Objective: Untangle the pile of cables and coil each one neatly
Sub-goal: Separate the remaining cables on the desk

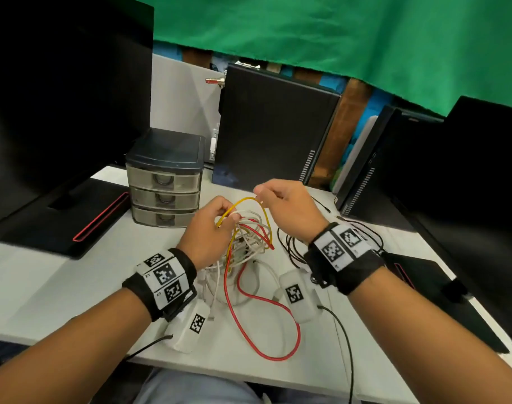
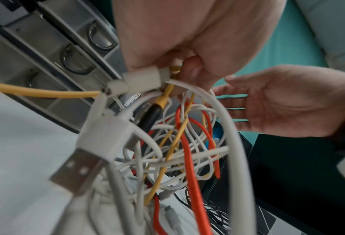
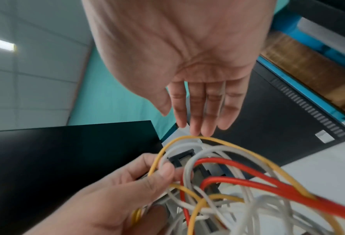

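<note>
A tangle of cables [image 1: 249, 237], yellow, red and several white, is lifted above the white table [image 1: 59, 287]. My left hand [image 1: 225, 217] grips its upper part, with fingers [image 2: 195, 70] curled round a yellow cable [image 2: 167, 93] and white connectors. A white USB plug [image 2: 75, 171] hangs from the bunch. My right hand [image 1: 262, 196] hovers over it with straight fingers [image 3: 199, 127], whose tips touch the top of the yellow loop [image 3: 238, 146]. Red loops [image 3: 248, 168] run under the yellow one. The red cable's tail [image 1: 278, 304] lies on the table towards me.
A small three-drawer unit [image 1: 164, 182] stands just left of the hands. Behind are a black computer tower [image 1: 272, 129] and a second one [image 1: 365, 170] to the right. A black monitor [image 1: 59, 97] fills the left. A thin black cable [image 1: 289, 249] lies under my right wrist.
</note>
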### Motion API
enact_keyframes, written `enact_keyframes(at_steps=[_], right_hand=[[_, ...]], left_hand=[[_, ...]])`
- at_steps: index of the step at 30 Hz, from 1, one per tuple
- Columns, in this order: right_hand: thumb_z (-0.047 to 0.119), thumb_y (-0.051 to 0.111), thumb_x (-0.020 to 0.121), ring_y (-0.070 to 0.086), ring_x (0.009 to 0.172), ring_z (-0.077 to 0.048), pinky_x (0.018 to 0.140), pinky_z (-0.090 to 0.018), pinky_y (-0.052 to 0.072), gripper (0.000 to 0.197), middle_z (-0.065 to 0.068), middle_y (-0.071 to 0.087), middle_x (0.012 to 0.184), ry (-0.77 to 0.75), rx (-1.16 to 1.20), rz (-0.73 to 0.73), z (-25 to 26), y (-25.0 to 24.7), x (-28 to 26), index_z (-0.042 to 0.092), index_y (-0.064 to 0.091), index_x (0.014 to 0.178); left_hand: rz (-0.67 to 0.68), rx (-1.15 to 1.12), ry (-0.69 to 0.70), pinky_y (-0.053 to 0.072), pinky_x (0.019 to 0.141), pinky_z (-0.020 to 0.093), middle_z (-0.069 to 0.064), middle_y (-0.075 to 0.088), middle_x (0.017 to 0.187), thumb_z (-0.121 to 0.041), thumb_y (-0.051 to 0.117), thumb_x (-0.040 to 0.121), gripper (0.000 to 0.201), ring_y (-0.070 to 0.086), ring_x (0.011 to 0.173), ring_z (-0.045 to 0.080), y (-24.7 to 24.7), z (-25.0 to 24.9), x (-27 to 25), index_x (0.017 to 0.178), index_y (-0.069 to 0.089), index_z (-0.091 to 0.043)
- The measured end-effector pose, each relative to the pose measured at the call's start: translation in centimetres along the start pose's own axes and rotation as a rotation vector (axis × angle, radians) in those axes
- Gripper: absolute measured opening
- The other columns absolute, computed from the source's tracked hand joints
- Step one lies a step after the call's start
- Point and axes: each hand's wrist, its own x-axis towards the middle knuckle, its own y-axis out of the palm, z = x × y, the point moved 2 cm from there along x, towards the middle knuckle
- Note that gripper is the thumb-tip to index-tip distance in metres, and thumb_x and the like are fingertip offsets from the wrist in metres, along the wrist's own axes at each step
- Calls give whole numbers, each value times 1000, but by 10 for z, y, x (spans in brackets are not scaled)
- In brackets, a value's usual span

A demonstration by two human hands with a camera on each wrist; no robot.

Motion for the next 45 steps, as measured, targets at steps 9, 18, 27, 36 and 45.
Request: enact_keyframes(at_steps=[9, 18, 27, 36, 45], right_hand=[[29, 75, 86, 62, 70, -7, 59, -22, 50, 14, 3, 71, 73, 187, -323, 620, 10, 10, 20, 17, 80, 89], [42, 72, 89, 49, 54, -7, 48, -22, 40, 31, 4, 60, 58, 135, -101, 465, 7, 10, 19, 16, 76, 71], [26, 72, 91, 48, 46, 1, 49, -17, 34, 17, 12, 59, 51, 193, -53, 495, 5, 5, 13, 17, 76, 77], [11, 54, 98, 57, 62, -10, 60, -22, 45, 20, 1, 58, 66, 198, 588, -38, 17, -36, 29, 14, 61, 79], [55, 73, 84, 64, 69, -13, 66, -32, 55, 32, 10, 69, 71, -20, -496, 467, 31, -28, 19, 24, 78, 78]], left_hand=[[93, 138, 100, 47, 90, 20, -11, 63, 101, 6, 69, 83, 37, 59, 97, 0, 2, 7, -3, 61, 68, -24], [114, 151, 70, 48, 88, 22, -14, 62, 91, 11, 62, 76, 56, 60, 91, 6, -7, -3, -6, 46, 59, -37], [107, 164, 112, 47, 89, 28, -9, 63, 99, 4, 66, 79, 63, 61, 96, 13, -2, -14, -13, 46, 60, -49], [83, 143, 83, 50, 92, 34, -9, 64, 86, -6, 50, 67, 37, 65, 92, 13, -7, -1, -9, 53, 66, -37], [146, 247, 93, 53, 79, 43, -6, 65, 82, -14, 47, 63, 24, 65, 80, 22, 1, 0, -12, 53, 61, -30]])
